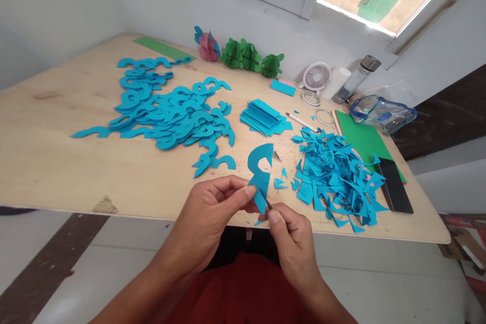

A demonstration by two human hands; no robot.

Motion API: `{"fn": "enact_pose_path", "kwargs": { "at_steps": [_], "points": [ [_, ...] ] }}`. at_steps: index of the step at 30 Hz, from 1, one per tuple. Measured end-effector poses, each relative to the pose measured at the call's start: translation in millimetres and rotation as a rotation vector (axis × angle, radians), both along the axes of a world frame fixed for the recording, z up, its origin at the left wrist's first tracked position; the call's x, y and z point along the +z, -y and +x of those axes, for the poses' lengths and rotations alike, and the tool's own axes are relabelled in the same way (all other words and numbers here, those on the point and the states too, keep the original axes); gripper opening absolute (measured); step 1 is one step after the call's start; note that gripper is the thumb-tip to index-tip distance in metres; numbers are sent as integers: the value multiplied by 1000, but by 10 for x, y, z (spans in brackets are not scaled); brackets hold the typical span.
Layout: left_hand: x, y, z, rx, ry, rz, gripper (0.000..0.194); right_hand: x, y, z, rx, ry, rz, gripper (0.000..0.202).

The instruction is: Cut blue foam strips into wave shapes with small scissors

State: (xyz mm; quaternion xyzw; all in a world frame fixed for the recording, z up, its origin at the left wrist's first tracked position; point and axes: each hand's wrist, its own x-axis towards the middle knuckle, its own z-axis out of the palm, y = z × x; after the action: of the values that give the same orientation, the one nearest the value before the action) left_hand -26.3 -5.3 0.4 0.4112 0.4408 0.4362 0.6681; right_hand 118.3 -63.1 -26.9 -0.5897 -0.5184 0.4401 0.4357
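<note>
A curved blue paper piece [260, 178] is pinched at its lower left edge between the thumb and fingers of my left hand [218, 207], above the table's front edge. My right hand [292, 235] is closed around a thin dark tool [268, 202], whose tip touches the lower part of the paper; most of the tool is hidden in the fingers, and I cannot make out its kind. A large pile of wavy blue cutouts [170, 111] lies to the left. Blue scraps [334, 172] are heaped to the right, and folded blue papers [261, 116] form a stack behind the hands.
Along the wall stand green paper shapes [241, 54], a pink one [208, 46], a white fan [317, 77] and a bottle [357, 80]. A clear bag [383, 114], green sheets [362, 136] and a black phone-like slab [395, 186] lie at the right of the wooden table [61, 162].
</note>
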Motion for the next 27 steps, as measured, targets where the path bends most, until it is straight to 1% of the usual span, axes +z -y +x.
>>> {"fn": "enact_pose_path", "kwargs": {
  "at_steps": [6, 13, 19, 27],
  "points": [
    [29, -3, -13, 10, 11, -5, 14, 12, -8, -11, 12, -61, -30, 42],
    [0, -13, -2, 3, 61, -57, 12, -8, 1, -27, -8, -78, -21, 45],
    [27, -19, 32, 19, 75, -83, 12, -32, 2, -43, -32, -58, 0, 46],
    [-3, 6, 68, 36, 100, -82, 13, -83, 13, -93, -82, -40, 21, 47]
  ]
}}
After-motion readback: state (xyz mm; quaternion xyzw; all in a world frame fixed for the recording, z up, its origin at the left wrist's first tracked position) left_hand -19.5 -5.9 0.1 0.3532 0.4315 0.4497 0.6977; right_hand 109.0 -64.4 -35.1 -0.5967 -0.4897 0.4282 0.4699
